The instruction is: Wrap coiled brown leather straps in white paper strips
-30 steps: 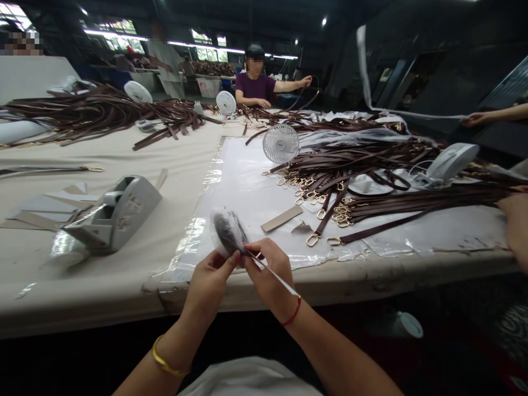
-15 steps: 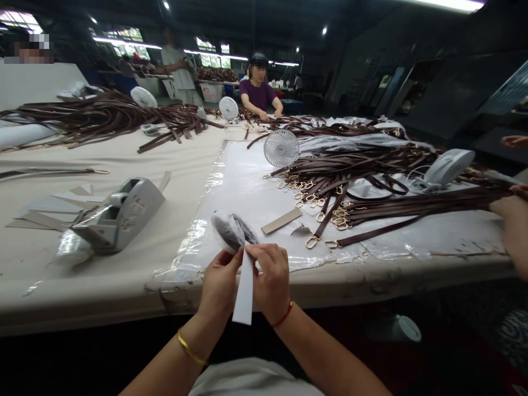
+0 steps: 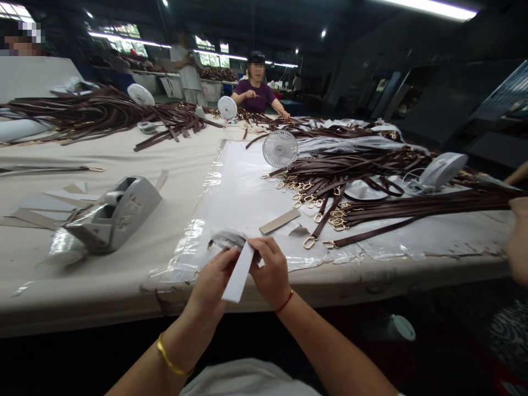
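Observation:
Close to the table's front edge, both my hands work around a small bundle (image 3: pixel 229 238) wrapped in thin whitish, see-through material, with something dark inside. My left hand (image 3: pixel 212 279) is closed on the bundle's near side, thumb on top. Between my hands a white card strip (image 3: pixel 239 275) slants down toward me. My right hand (image 3: pixel 270 269) pinches the strip's upper end against the bundle with thumb and fingers; some of its fingers are hidden underneath. A flat brown-grey card strip (image 3: pixel 279 221) lies just beyond my right hand, beside a torn scrap (image 3: pixel 298 231).
On the left stands a grey tape dispenser (image 3: pixel 134 212) near loose card strips (image 3: pixel 41 206). Dark brown straps (image 3: pixel 396 206) with gold clasps pile up at right. A white fan (image 3: pixel 280 148) stands ahead. A co-worker (image 3: pixel 256 91) sits across; another person's arm (image 3: pixel 518 239) reaches in at right.
The white strip has swung, its lower end moving left and up. The bundle has turned and lies flatter, lower in view. The co-worker across has raised one hand.

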Tool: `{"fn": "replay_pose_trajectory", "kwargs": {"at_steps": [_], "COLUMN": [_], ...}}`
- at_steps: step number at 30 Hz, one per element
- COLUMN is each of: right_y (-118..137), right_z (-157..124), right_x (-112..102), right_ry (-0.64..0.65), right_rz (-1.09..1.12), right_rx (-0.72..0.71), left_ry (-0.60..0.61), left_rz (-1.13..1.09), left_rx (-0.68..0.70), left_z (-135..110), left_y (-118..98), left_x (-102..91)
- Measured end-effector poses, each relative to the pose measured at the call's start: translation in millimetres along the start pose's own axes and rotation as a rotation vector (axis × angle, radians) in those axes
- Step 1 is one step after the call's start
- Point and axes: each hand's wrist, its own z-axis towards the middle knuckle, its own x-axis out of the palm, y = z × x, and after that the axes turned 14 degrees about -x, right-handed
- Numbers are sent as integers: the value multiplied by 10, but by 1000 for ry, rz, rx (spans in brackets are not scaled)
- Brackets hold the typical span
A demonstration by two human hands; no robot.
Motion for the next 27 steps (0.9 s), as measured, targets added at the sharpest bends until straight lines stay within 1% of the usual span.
{"fn": "replay_pose_trajectory", "kwargs": {"at_steps": [2, 4, 5, 6, 7, 8, 10, 11, 12, 13, 14, 15, 16, 17, 19, 23, 24, 27], "right_y": [-57, -129, -167, -202, -229, -243, -224, -191, -149, -104, -65, -37, -20, -12, -11, 1, 7, 14], "right_z": [48, 79, 88, 94, 98, 105, 128, 144, 161, 176, 188, 196, 201, 203, 199, 169, 160, 136], "right_x": [-30, -42, -41, -38, -36, -38, -63, -84, -110, -136, -160, -180, -196, -211, -239, -272, -271, -257], "right_ry": [-42, -65, -71, -73, -72, -70, -65, -60, -57, -50, -42, -28, 6, 38, 113, 235, 246, 298], "right_rz": [50, 102, 126, 148, 167, 183, 206, 216, 225, 236, 246, 255, 257, 250, 249, 290, 292, 306], "right_rx": [74, 158, 201, 242, 278, 307, 340, 340, 328, 312, 290, 279, 287, 295, 326, 421, 445, 473], "left_ry": [77, 161, 183, 177, 143, 94, 20, 10, 31, 65, 103, 153, 197, 221, 291, 500, 534, 582], "left_rz": [-4, 55, 139, 270, 437, 625, 1010, 1174, 1312, 1433, 1514, 1559, 1602, 1603, 1556, 1384, 1328, 1167], "left_rx": [-53, -115, -123, -100, -25, 108, 479, 656, 793, 836, 782, 684, 525, 396, 243, 120, 95, 31], "left_z": [-94, -215, -275, -326, -360, -372, -322, -262, -184, -96, -7, 75, 140, 183, 208, 175, 177, 179], "left_y": [-85, -179, -230, -284, -341, -400, -510, -556, -595, -630, -661, -691, -717, -739, -757, -687, -656, -570], "left_x": [-16, -53, -81, -113, -148, -184, -242, -257, -257, -242, -213, -174, -130, -88, -23, -11, -24, -61]}}
